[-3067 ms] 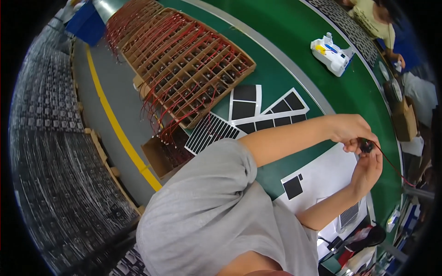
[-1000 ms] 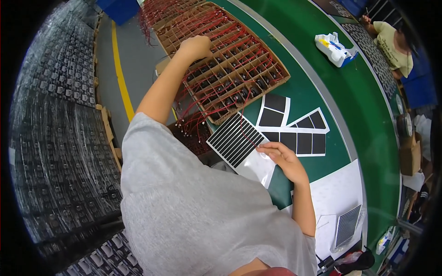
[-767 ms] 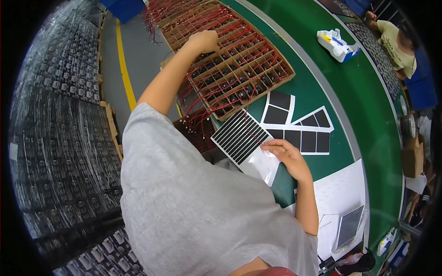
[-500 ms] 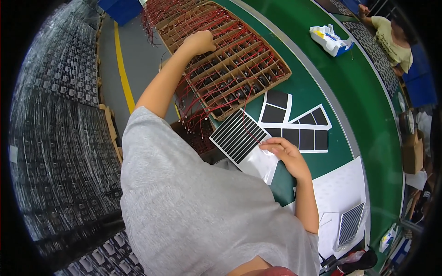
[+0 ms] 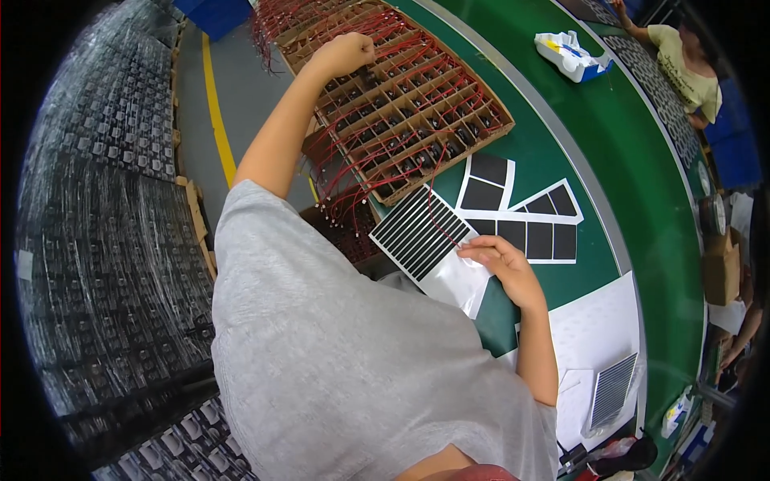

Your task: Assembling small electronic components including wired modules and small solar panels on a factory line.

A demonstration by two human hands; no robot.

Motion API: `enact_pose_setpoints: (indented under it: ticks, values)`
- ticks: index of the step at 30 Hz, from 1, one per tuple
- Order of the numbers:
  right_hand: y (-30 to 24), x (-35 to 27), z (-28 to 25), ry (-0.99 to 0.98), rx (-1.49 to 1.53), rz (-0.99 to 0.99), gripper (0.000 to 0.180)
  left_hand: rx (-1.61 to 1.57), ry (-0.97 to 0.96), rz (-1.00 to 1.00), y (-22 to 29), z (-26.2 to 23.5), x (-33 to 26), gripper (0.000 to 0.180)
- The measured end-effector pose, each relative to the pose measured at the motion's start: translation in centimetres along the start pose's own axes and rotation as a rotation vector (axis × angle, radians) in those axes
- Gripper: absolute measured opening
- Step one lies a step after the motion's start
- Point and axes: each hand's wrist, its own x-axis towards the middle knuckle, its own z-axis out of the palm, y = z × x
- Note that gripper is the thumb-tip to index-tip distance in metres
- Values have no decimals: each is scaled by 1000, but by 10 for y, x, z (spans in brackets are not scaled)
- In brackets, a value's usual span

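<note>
left hand (image 5: 343,56) curled over the divided carton (image 5: 475,147), grip can't tell. right hand (image 5: 507,268) lightly pinches a red wire (image 5: 434,213) past the carton's near edge. probably light, floppy; hold near the tip, don't yank.

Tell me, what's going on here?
A person in a grey shirt is working at a green table. Their left hand reaches over a divided cardboard box of dark wired parts; whether it holds one is hard to see. Their right hand pinches a thin red wire over a black-striped sheet. More sheets with black rectangles lie near the box, and another person is farther off, upper right.
</note>
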Motion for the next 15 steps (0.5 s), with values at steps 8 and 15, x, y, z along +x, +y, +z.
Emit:
enact_pose_setpoints:
  ticks: [8, 15]
  values:
    - [3, 0, -2, 3, 10, -28, 21, 137, 50, -32, 42, -15, -17, 17]
    - [4, 0, -2, 5, 15, -14, 21, 213, -37, -74, 29, -1, -9, 16]
